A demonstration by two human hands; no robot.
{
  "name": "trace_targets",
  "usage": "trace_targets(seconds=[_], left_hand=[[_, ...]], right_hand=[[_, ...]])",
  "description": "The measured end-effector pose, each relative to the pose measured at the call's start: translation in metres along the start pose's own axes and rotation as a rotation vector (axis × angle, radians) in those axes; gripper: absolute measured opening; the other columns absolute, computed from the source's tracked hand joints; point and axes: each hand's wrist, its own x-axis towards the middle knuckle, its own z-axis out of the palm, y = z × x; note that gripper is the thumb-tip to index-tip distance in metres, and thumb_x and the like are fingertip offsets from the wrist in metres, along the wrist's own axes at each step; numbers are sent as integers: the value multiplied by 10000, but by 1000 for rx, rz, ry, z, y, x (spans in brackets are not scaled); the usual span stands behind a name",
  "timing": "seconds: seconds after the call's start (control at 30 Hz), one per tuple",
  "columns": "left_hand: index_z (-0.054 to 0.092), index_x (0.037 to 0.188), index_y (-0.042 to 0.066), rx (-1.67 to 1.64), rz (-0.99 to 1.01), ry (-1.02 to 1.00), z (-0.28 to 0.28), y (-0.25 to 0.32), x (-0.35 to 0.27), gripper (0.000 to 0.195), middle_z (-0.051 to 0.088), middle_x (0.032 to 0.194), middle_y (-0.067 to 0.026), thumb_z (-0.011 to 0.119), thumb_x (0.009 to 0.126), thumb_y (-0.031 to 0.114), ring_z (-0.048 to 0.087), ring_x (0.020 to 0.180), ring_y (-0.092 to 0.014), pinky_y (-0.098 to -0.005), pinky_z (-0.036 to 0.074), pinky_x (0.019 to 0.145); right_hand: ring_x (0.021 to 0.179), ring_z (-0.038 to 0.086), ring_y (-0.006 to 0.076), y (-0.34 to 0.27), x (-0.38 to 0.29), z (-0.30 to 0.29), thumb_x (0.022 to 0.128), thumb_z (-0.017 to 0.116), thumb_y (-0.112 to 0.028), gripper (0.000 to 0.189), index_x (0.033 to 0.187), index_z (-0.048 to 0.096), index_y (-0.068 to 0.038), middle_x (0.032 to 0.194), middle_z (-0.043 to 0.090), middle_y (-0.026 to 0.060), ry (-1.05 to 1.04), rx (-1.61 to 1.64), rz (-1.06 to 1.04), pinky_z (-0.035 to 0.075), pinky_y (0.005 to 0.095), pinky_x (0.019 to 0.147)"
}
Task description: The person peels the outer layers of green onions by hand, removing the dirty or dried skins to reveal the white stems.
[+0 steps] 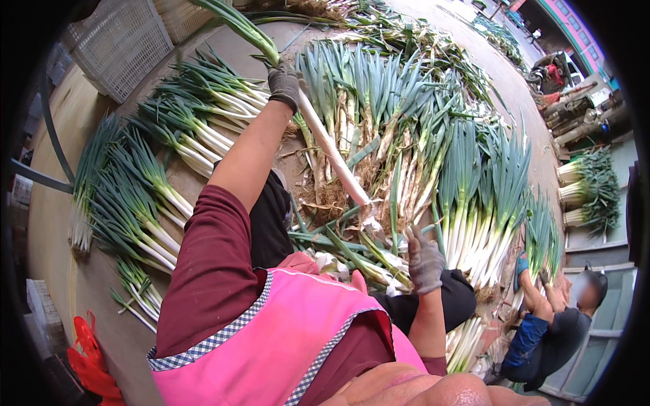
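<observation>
Raised at the upper middle, my left hand [284, 86], in a grey work glove, grips a long leek [332, 152] where its green leaves begin. The white stalk slants down to the right, with its root end near my lap. My right hand [425, 260], also gloved, is at the lower right by my knee, fingers partly spread, apart from the leek. Unpeeled leeks with brown roots and dry skins [370, 122] lie in front of me. Clean white-stalked leeks [464, 203] are to the right, and more bunches [152, 218] to the left. Loose leaves and peelings [355, 254] lie by my lap.
Plastic crates [122, 45] stand at the upper left. A red plastic bag [91, 360] lies at the lower left. A co-worker [553, 325] squats at the lower right beside more leeks. Tied leek bundles [589, 188] lie at the far right, and leafy waste [431, 45] lies at the back.
</observation>
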Motion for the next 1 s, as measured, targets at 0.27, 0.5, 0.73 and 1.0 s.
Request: trace_targets(seconds=[0.27, 0.5, 0.73, 1.0], left_hand=[[450, 924, -30, 59, -327, -360, 31, -71, -116, 230, 563, 749, -139, 604, 807, 95, 602, 670, -278, -421, 557, 615], [475, 911, -23, 211, 85, -316, 20, -52, -62, 296, 606, 761, -130, 669, 769, 150, 635, 630, -252, -372, 566, 531], [383, 953, 59, -240, -22, -382, 24, -43, -62, 290, 544, 680, -93, 623, 798, 112, 542, 510, -210, -331, 494, 433], [417, 942, 7, 108, -95, -96, 33, -54, -51, 299, 524, 643, -105, 639, 771, 113, 514, 462, -232, -364, 493, 445]], right_hand=[[942, 526, 338, -80, 87, 11, 701, 663, -331, 688, 1282, 375, -99, 1085, 513, 186, 554, -333, -374, 413, 458, 738], [682, 595, 339, -44, 63, 5, 720, 649, -424, 493, 1040, 526, -70, 740, 616, 156, 258, -35, -81, 444, 414, 588], [755, 598, 361, -28, 55, 25, 752, 621, -440, 507, 1110, 545, -89, 802, 605, 204, 156, 484, -227, 455, 395, 651], [718, 613, 301, -45, 45, 23, 710, 668, -415, 526, 1088, 552, -67, 789, 612, 173, 390, 270, -307, 468, 357, 623]])
